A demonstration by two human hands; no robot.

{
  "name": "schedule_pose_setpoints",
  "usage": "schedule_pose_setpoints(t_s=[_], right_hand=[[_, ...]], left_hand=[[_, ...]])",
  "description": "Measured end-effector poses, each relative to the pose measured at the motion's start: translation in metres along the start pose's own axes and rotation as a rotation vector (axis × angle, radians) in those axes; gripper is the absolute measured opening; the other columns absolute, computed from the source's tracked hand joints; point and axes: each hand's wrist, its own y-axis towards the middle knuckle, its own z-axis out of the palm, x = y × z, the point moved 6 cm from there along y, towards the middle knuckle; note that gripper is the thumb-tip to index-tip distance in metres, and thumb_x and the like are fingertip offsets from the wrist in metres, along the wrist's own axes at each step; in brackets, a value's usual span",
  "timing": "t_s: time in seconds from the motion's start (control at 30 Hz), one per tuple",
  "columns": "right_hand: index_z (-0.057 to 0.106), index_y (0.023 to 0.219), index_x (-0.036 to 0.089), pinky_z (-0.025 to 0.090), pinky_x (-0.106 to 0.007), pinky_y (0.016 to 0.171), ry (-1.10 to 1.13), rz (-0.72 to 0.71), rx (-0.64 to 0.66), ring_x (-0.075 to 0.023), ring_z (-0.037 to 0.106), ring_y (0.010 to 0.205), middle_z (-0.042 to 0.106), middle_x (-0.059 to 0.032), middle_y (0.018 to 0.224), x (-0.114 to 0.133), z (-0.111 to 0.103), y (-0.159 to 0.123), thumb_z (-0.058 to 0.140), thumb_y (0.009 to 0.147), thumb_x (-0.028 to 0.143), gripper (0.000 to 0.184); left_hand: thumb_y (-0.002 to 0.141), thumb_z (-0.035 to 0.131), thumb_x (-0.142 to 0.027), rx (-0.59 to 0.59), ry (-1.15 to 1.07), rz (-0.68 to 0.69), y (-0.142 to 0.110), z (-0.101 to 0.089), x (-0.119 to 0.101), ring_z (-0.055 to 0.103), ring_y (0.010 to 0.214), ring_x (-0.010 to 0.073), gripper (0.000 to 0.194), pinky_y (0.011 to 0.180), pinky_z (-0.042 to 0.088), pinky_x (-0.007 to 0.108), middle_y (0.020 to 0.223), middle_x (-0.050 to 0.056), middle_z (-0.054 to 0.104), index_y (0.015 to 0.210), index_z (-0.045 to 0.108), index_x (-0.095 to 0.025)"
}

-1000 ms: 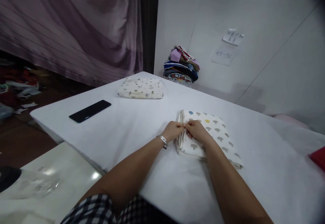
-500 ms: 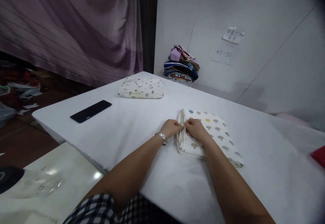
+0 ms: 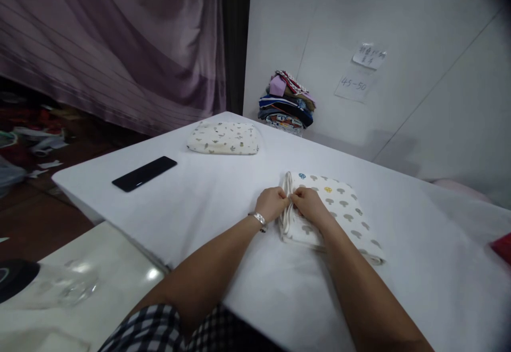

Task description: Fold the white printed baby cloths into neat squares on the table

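A folded white cloth (image 3: 346,216) printed with grey mushrooms and a few blue and yellow ones lies on the white table. My left hand (image 3: 272,204), with a silver bracelet at its wrist, pinches the layered left edge of this cloth. Right beside it, my right hand (image 3: 309,206) grips the same edge from the top side, its fingers closed. The two sets of fingertips nearly meet, and they partly hide the edge between them.
Farther back lies another folded cloth (image 3: 223,139) with small prints. A black phone (image 3: 145,173) rests near the table's left side. Folded clothes (image 3: 286,101) are piled by the wall. A lower white surface (image 3: 120,259) with clear plastic adjoins at left; something red (image 3: 501,247) shows far right.
My left hand has turned slightly at the wrist, its bracelet shifting a little to the right. Both hands stay at the cloth's left edge, and the cloth lies much as before.
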Motion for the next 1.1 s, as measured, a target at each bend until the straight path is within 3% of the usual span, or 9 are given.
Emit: schedule_pose_setpoints(t_s=[0.1, 0.17, 0.47, 0.67, 0.9, 1.1], right_hand=[[0.059, 0.063, 0.016, 0.034, -0.02, 0.05, -0.004, 0.003, -0.009, -0.0096, 0.053, 0.049, 0.06, -0.0018, 0.056, 0.0, 0.0, 0.0, 0.05, 0.075, 0.024, 0.018], [0.059, 0.063, 0.016, 0.034, -0.02, 0.049, 0.005, 0.007, -0.003, -0.0093, 0.052, 0.047, 0.059, -0.0014, 0.055, -0.001, 0.001, 0.001, 0.05, 0.075, 0.024, 0.017], [0.053, 0.061, 0.016, 0.03, -0.018, 0.033, 0.246, 0.147, 0.122, -0.0074, 0.045, 0.032, 0.054, 0.0018, 0.045, -0.008, 0.003, -0.003, 0.05, 0.077, 0.023, 0.018], [0.053, 0.062, 0.016, 0.027, -0.017, 0.031, 0.336, 0.158, 0.183, -0.0062, 0.042, 0.03, 0.052, 0.0026, 0.04, -0.011, 0.006, -0.001, 0.051, 0.083, 0.03, 0.025], [0.054, 0.063, 0.016, 0.027, -0.016, 0.031, 0.435, 0.165, 0.217, -0.0056, 0.042, 0.03, 0.054, 0.0024, 0.041, -0.017, 0.009, 0.001, 0.051, 0.08, 0.024, 0.019], [0.05, 0.058, 0.016, 0.025, -0.016, 0.031, 0.387, 0.142, 0.187, -0.0047, 0.039, 0.028, 0.054, 0.0023, 0.041, -0.015, 0.005, 0.0, 0.05, 0.079, 0.021, 0.021]], left_hand=[[0.071, 0.057, -0.029, -0.066, 0.21, 0.086, -0.006, -0.007, -0.011, 0.058, 0.072, 0.0171, 0.014, 0.065, 0.039, 0.026, 0.074, 0.004, 0.067, 0.068, 0.066, -0.019], [0.072, 0.057, -0.029, -0.075, 0.231, 0.109, -0.007, -0.008, -0.014, 0.058, 0.071, 0.0167, 0.014, 0.063, 0.038, 0.025, 0.073, 0.003, 0.067, 0.068, 0.066, -0.02], [0.065, 0.058, -0.025, 0.005, -0.314, -0.007, -0.001, 0.014, 0.006, 0.051, 0.054, 0.0094, 0.01, 0.051, 0.036, 0.02, 0.059, -0.002, 0.06, 0.064, 0.061, -0.015], [0.068, 0.058, -0.032, 0.055, -0.368, 0.013, -0.002, 0.02, 0.007, 0.049, 0.054, 0.0091, 0.02, 0.05, 0.035, 0.02, 0.057, -0.002, 0.059, 0.063, 0.062, -0.013], [0.068, 0.058, -0.027, 0.252, -0.367, -0.002, 0.002, 0.01, 0.001, 0.058, 0.072, 0.0132, 0.019, 0.067, 0.044, 0.022, 0.07, -0.001, 0.068, 0.074, 0.071, -0.015], [0.067, 0.061, -0.032, 0.069, -0.086, -0.044, 0.009, -0.004, 0.014, 0.056, 0.066, 0.014, 0.018, 0.059, 0.039, 0.023, 0.068, 0.002, 0.066, 0.071, 0.069, -0.017]])
